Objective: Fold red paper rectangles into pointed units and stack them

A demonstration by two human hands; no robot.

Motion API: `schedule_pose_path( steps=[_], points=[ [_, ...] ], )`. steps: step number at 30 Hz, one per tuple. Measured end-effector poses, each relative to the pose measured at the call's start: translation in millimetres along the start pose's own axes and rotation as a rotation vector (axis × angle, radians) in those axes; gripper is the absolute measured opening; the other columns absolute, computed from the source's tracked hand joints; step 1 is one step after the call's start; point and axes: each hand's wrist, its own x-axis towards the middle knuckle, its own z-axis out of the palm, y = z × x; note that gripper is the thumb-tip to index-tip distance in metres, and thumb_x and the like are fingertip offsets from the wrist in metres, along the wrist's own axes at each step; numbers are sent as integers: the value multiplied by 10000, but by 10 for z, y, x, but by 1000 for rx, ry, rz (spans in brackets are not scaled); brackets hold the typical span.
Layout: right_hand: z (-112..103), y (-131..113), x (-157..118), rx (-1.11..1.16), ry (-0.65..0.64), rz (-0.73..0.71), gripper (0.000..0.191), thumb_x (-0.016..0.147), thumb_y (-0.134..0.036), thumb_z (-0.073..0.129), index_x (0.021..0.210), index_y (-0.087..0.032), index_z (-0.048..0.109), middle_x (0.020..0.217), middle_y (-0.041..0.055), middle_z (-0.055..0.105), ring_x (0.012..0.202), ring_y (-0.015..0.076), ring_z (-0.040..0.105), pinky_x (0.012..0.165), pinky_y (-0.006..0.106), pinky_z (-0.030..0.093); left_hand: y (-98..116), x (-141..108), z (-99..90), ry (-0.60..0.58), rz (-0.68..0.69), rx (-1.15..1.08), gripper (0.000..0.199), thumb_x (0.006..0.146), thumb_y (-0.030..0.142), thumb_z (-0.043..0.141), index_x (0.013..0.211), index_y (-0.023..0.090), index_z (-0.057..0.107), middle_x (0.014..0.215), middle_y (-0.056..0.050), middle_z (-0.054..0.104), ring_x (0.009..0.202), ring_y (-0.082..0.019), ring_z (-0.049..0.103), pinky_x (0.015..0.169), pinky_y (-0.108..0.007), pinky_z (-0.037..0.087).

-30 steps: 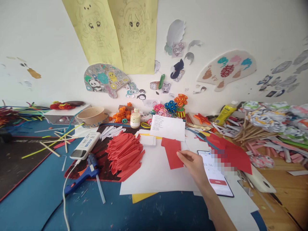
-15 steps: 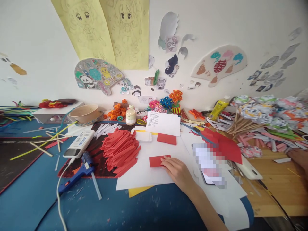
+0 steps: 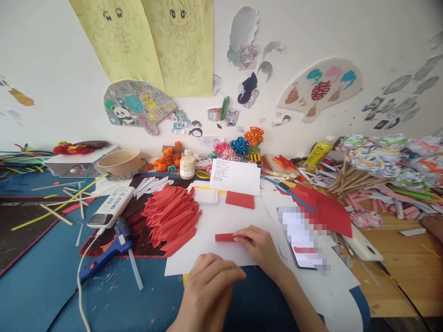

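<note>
My right hand (image 3: 259, 244) pinches the right end of a narrow red folded paper strip (image 3: 224, 237) between thumb and fingers. The strip is held over a white paper sheet (image 3: 204, 258). Nearer to me, my left hand (image 3: 212, 283) hovers loosely bent, its index finger pointing right, with nothing visible in it; its palm side is partly hidden. A gap separates it from the strip. Behind the strip lie a stack of red paper rectangles (image 3: 240, 199) and a stack of white paper rectangles (image 3: 206, 197). A heap of folded red paper pieces (image 3: 171, 214) sits to the left.
A blue glue gun (image 3: 109, 256) and a white corded device (image 3: 112, 207) lie left. On the right are a phone (image 3: 301, 240), a red sheet (image 3: 325, 207) and paper-wrapped bundles (image 3: 370, 159). A bottle (image 3: 187, 165) stands behind. Another person's hand (image 3: 434, 226) shows far right.
My left hand has come into view from below. The red paper under my right hand has gone from lying flat and wide to a narrower strip pinched in the fingers.
</note>
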Motion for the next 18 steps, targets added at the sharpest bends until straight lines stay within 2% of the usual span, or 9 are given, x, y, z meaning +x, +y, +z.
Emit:
schedule_pose_path(
  steps=[2,4,8,11,15,18],
  points=[
    [6,-19,16,18,-7,91,124,869,-314,621,853,-236,717,768,22,699,723,185,642,683,309,508,-76,269,61,-60,-25,76,348,924,93,422,1219,183,584,1190,-93,638,1014,-189,600,871,-337,493],
    [11,-27,34,48,-11,169,105,828,-324,665,824,-232,715,744,17,695,711,188,645,698,313,508,-125,377,151,2,65,242,439,901,25,331,1244,147,576,1214,-86,641,1116,-220,568,920,-369,454],
    [10,-16,71,109,-33,267,122,770,-326,707,834,-223,713,717,10,702,682,188,642,683,308,502,-174,275,335,-12,103,490,505,866,-2,293,1265,126,575,1321,-75,580,1245,-225,484,1016,-363,372],
    [8,-12,104,119,-59,296,136,759,-319,712,852,-220,710,713,3,699,669,180,631,667,299,500,-186,202,415,-31,91,560,498,872,24,319,1298,132,551,1396,-59,514,1301,-234,426,1060,-374,326],
    [13,-12,161,101,-52,236,145,762,-289,714,890,-222,702,761,7,689,719,184,642,716,312,530,-189,236,432,-109,64,587,527,869,50,330,1364,148,485,1456,-42,442,1344,-238,376,1089,-400,301],
    [22,-28,134,-8,60,94,137,822,-286,658,943,-230,691,910,48,682,843,213,652,763,349,553,-192,266,415,-156,31,617,580,846,35,326,1404,152,431,1471,-42,418,1345,-231,379,1079,-398,317]
  ],
)
